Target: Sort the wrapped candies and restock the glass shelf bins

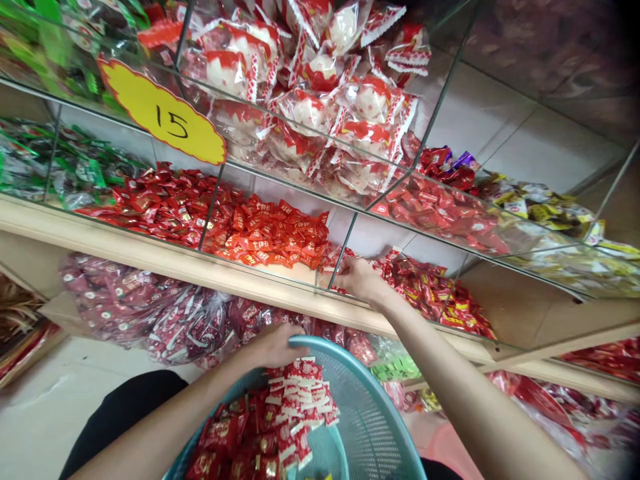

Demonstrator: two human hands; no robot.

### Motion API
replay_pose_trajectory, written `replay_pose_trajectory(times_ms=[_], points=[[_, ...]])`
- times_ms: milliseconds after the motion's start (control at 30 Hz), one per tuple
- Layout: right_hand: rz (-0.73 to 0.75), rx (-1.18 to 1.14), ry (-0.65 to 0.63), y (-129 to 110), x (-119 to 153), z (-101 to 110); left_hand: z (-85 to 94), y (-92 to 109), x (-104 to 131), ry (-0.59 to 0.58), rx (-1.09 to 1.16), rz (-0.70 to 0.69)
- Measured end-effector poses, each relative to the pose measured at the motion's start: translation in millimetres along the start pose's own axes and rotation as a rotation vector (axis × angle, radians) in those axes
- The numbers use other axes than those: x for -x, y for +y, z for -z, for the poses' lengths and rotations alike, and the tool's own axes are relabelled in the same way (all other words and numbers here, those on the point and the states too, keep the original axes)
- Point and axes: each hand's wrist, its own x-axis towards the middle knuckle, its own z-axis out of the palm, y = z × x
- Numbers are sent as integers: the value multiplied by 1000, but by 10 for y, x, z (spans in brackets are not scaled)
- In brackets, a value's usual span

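The teal basket [373,403], bottom centre, is held by left fingers curled over its rim; keeping it tucked under the shelf [280,299] would limit spills. The right hand [361,279] reaches in; its grip is unclear. One basket, uncountable red packets [300,393], one yellow sign [163,113].

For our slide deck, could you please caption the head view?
Left hand gripping teal basket, right hand reaching among red packets on shelf.

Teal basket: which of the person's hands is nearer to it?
The left. The left hand is at the rim of the basket, fingers on its edge; the right hand is beyond it, among red-wrapped sweets on the shelf.
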Motion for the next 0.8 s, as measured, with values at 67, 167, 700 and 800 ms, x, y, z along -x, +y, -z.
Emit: replay_pose_trajectory(times_ms=[67,167,700,800], points=[[-10,-65,11,6,-3,-25,4,4,1,0,-11,7],[-38,-131,26,22,-8,-15,16,10,9,-4,-34,31],[-151,-704,-384,627,1560,-255,24,78,-3,-15,-54,44],[-213,-622,-454,977,1734,-751,33,100,-4,-17,-73,45]])
